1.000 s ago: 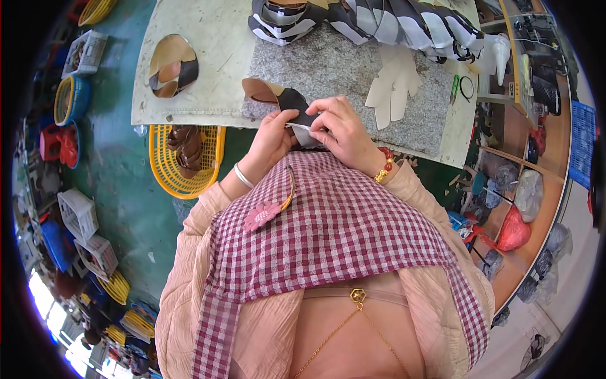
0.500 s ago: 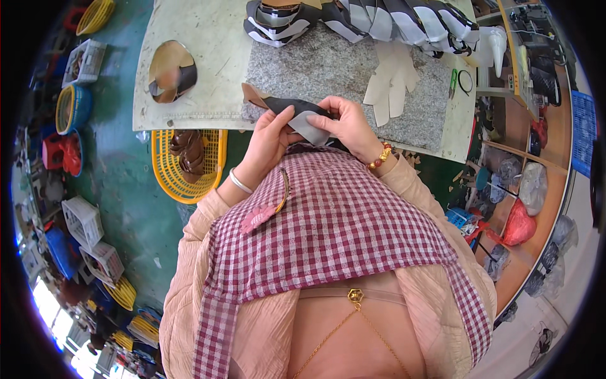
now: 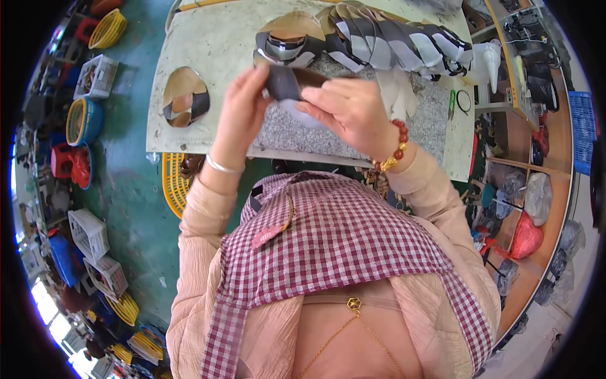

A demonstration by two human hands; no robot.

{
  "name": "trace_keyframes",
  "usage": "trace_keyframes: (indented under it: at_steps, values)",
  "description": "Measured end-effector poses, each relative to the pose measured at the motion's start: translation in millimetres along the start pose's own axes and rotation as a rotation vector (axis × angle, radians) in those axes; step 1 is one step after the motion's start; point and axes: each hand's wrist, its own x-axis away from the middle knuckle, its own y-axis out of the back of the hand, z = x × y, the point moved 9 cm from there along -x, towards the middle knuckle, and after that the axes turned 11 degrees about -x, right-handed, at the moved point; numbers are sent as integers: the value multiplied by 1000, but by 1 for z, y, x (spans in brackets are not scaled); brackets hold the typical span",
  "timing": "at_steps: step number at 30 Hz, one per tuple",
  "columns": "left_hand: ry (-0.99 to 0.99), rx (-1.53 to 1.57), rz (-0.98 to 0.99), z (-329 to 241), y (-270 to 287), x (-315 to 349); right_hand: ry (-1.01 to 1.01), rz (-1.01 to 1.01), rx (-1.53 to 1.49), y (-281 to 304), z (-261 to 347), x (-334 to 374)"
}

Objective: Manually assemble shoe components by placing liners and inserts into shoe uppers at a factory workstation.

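I see a dark, strap-like shoe piece (image 3: 287, 82) held up off the bench, above the speckled grey work slab (image 3: 284, 129), with a brown end (image 3: 312, 77) poking out toward the right. My left hand (image 3: 243, 107) grips its left end, fingers wrapped over the top edge, and my right hand (image 3: 350, 110) closes on it from the other side, thumb and fingers pinching the piece between them; how the fingertips sit underneath I cannot tell, since the hands hide it. I judge the step in hand to be shaping or folding this one piece between both hands, not yet setting it down. The next move, as I read it, calls for a steady two-sided pinch and keeping the edges lined up, since the material looks thin and floppy and could slip or crease crookedly. Just behind the hands, a fanned row of grey, black and white cut pieces (image 3: 391, 44) lies along the far edge of the pale worktable (image 3: 208, 44), with a looped stack (image 3: 284, 47) at its left end. Further left on the table lies a single tan and dark piece (image 3: 185, 98). A yellow basket (image 3: 173, 183) sits below the table's near edge to my left, and a wooden shelf (image 3: 536, 139) with bags runs along my right.
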Motion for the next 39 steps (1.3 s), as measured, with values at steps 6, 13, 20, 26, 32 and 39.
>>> trace_keyframes:
  at_steps: [6,13,20,26,32,39]
  values:
    - [-581,-521,71,-71,-1,-78,128,-163,261,-6,-32,-49]
    - [124,-575,-242,52,107,-99,-349,-237,114,-21,-129,86]
    - [118,-754,-34,83,48,-23,-1232,-211,420,-3,-242,278]
    - [-89,-1029,159,97,-39,2,-1212,-440,-40,-6,-255,305]
    - [-726,-1300,427,48,-136,37,-1175,-521,-346,20,-231,276]
    - [-968,-1123,615,32,-184,62,-1161,-538,-934,2,-157,245]
